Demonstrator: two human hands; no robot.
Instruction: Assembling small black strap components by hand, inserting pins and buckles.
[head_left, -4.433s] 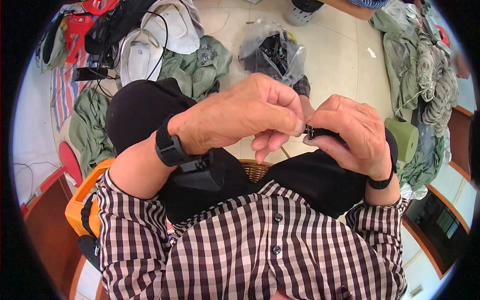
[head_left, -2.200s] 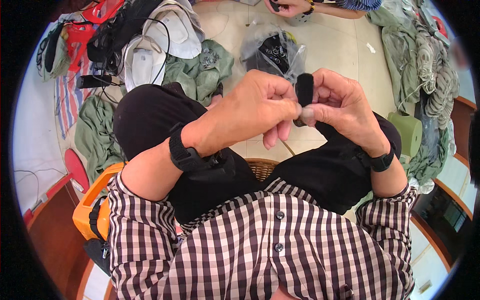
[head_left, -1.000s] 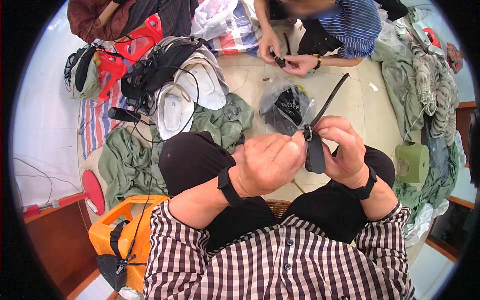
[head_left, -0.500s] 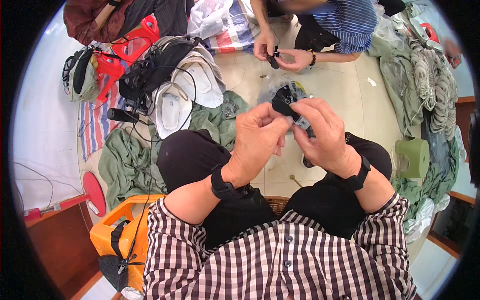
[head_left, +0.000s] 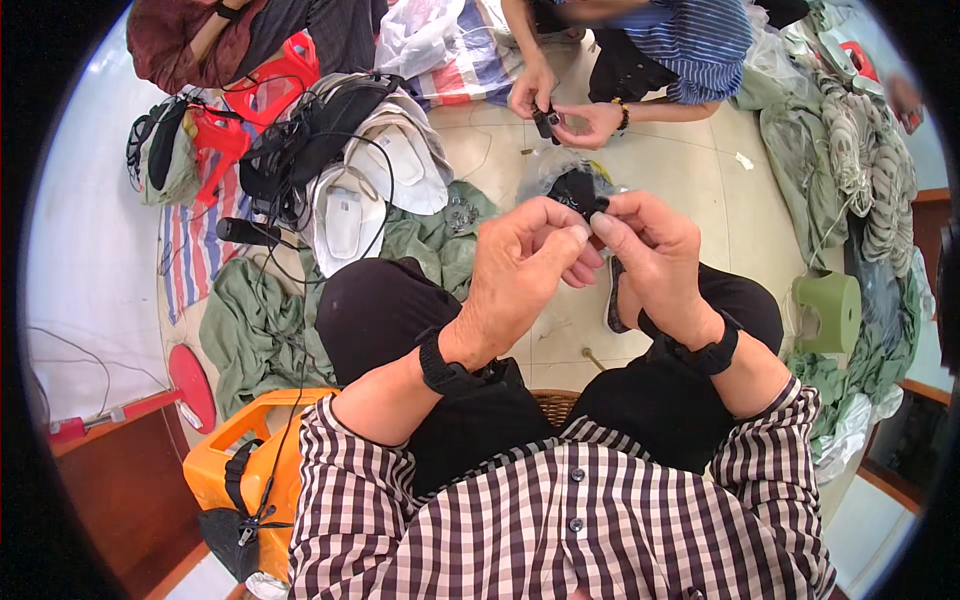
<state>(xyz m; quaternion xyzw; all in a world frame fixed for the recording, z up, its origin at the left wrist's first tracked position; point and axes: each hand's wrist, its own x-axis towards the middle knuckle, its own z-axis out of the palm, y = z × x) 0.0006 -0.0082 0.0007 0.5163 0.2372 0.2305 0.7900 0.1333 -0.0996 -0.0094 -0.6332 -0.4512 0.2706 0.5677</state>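
Both hands are raised over my lap with their fingertips close together. Between them is a small black piece (head_left: pixel 600 204), mostly covered by the fingers; its kind I cannot make out. My left hand (head_left: pixel 522 268) pinches at its left side, thumb against forefinger and the other fingers curled. The thumb and forefinger of my right hand (head_left: pixel 655 262) close on its right side. Just beyond the fingertips, a clear plastic bag (head_left: pixel 548 172) with black parts (head_left: pixel 574 188) lies on the floor, partly hidden by my hands.
Across from me, a co-worker's hands (head_left: pixel 590 125) hold a small black part. White caps (head_left: pixel 410 175) and black straps and cables (head_left: pixel 290 150) are heaped at left, near green cloth (head_left: pixel 250 310). An orange plastic stool (head_left: pixel 215 465) stands by my left side, a green stool (head_left: pixel 835 312) at right.
The black piece has turned and less of it shows between my fingers. My right hand has shifted slightly right, and the left fingers have opened out a little.
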